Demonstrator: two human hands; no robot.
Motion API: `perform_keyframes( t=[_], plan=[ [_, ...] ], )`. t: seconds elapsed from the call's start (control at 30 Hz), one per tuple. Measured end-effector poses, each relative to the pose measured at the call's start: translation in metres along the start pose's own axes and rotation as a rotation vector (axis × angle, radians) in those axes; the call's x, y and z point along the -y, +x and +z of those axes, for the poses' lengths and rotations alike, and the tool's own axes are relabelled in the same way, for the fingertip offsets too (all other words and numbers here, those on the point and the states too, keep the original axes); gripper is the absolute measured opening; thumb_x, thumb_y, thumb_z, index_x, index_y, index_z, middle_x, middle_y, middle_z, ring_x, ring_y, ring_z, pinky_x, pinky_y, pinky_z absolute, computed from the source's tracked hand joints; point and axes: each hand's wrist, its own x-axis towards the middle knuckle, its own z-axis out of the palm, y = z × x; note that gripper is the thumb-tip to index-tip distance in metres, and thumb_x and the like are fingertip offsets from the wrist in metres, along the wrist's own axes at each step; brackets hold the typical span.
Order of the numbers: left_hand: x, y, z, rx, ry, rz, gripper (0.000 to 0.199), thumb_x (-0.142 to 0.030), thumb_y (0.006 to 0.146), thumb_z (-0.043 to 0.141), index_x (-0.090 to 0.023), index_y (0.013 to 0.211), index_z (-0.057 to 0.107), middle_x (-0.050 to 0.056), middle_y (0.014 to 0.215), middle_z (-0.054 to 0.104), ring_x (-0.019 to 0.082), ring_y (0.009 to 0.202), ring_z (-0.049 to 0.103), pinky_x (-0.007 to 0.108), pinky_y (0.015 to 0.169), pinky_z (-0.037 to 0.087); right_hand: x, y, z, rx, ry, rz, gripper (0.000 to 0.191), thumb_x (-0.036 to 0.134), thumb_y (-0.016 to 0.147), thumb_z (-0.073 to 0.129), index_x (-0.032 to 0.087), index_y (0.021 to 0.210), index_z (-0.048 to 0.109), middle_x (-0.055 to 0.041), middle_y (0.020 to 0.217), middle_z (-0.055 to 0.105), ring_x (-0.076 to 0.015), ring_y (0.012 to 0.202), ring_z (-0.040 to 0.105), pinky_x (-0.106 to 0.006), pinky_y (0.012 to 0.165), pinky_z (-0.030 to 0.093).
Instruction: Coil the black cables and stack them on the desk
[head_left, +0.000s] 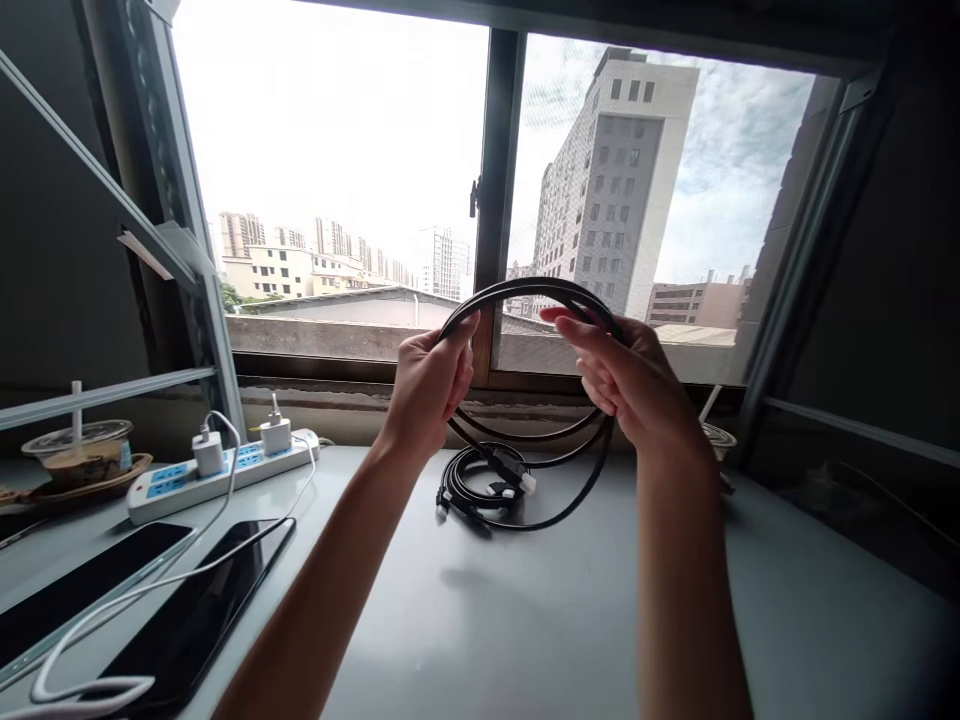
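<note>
A looped black cable is held up in the air between my two hands, above the table. My left hand is closed round the left side of the loop, thumb on top. On the right side, my right hand grips the loop, its index finger and thumb pointing inward and the other fingers curled. The lower strands sag below my hands, and a dark connector with a pale tip hangs near the middle. Behind it, another coiled black cable with pale-tipped plugs lies on the table; the two partly overlap in view.
On the left lie two phones with white charging cables. Behind them is a white power strip with two chargers. A lidded drink cup stands at far left, another cup behind my right arm. A window spans the back.
</note>
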Motion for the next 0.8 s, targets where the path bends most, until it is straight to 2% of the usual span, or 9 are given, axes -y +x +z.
perform_keyframes(
  t=[0.1,0.17,0.23,0.4,0.53,0.6,0.7,0.77,0.8],
  plan=[
    [0.008,-0.001,0.007,0.101,-0.016,-0.062,0.047,-0.033,0.08,0.057,-0.017,0.041,0.037,-0.007,0.033,0.03,0.004,0.027,0.035,0.016,0.031,0.025,0.005,0.0,-0.009,-0.109,0.176,0.05,0.027,0.025,0.064,0.069,0.02,0.09,0.07,0.0136,0.035,0.022,-0.0019,0.03,0.012,-0.017,0.027,0.01],
    [0.015,0.0,0.011,0.133,-0.022,-0.116,0.042,-0.03,0.079,0.055,-0.017,0.043,0.04,-0.006,0.034,0.034,0.01,0.036,0.052,0.018,0.041,0.041,0.009,-0.001,-0.01,-0.221,0.254,0.054,0.034,0.017,0.06,0.068,0.022,0.094,0.07,0.0141,0.034,0.021,-0.0019,0.031,0.01,-0.017,0.029,0.009],
    [0.022,0.003,0.012,0.137,-0.006,-0.162,0.036,-0.026,0.078,0.052,-0.017,0.045,0.042,-0.005,0.036,0.039,0.016,0.045,0.061,0.023,0.05,0.048,0.015,-0.004,-0.009,-0.272,0.282,0.041,0.039,0.014,0.059,0.068,0.023,0.097,0.069,0.0142,0.034,0.021,-0.0019,0.032,0.009,-0.017,0.03,0.009],
    [0.044,0.009,0.012,0.098,0.187,-0.227,0.031,-0.025,0.076,0.047,-0.015,0.047,0.05,0.001,0.043,0.054,0.016,0.045,0.061,0.021,0.046,0.042,0.03,-0.018,0.006,-0.319,0.315,-0.034,0.043,0.015,0.061,0.067,0.024,0.103,0.068,0.014,0.035,0.021,-0.0022,0.031,0.01,-0.018,0.03,0.008],
    [0.065,0.004,0.019,0.243,0.249,-0.451,0.035,-0.028,0.079,0.039,-0.014,0.051,0.053,0.006,0.045,0.058,0.017,0.043,0.059,0.022,0.044,0.04,0.029,-0.021,0.017,-0.343,0.24,-0.141,0.032,0.017,0.066,0.062,0.025,0.096,0.07,0.0129,0.035,0.022,-0.003,0.03,0.012,-0.019,0.03,0.008],
    [0.073,0.001,0.021,0.352,0.203,-0.574,0.043,-0.034,0.083,0.032,-0.014,0.054,0.055,0.008,0.05,0.061,0.018,0.044,0.059,0.026,0.047,0.044,0.024,-0.019,0.021,-0.342,0.148,-0.216,0.028,0.016,0.066,0.063,0.025,0.091,0.071,0.0121,0.035,0.025,-0.003,0.031,0.014,-0.019,0.031,0.01],
    [0.081,0.0,0.02,0.715,0.076,-0.777,0.061,-0.045,0.086,0.019,-0.009,0.069,0.065,0.014,0.061,0.066,0.022,0.055,0.063,0.033,0.064,0.05,0.018,-0.017,0.021,-0.269,0.076,-0.282,0.024,0.016,0.067,0.064,0.026,0.087,0.071,0.011,0.037,0.028,-0.0028,0.031,0.015,-0.02,0.032,0.012],
    [0.081,0.002,0.018,0.909,-0.035,-0.874,0.063,-0.052,0.086,0.022,-0.008,0.082,0.067,0.014,0.073,0.068,0.023,0.067,0.065,0.034,0.077,0.048,0.017,-0.017,0.02,-0.219,0.077,-0.307,0.019,0.016,0.067,0.064,0.026,0.082,0.071,0.0108,0.036,0.026,-0.0028,0.03,0.015,-0.021,0.032,0.011],
    [0.081,0.002,0.018,0.935,-0.095,-0.88,0.06,-0.053,0.085,0.026,-0.009,0.086,0.067,0.014,0.078,0.069,0.023,0.072,0.065,0.033,0.081,0.046,0.018,-0.018,0.019,-0.201,0.091,-0.32,0.016,0.016,0.067,0.064,0.026,0.078,0.071,0.0109,0.035,0.025,-0.0028,0.029,0.015,-0.021,0.032,0.01]
  ],
)
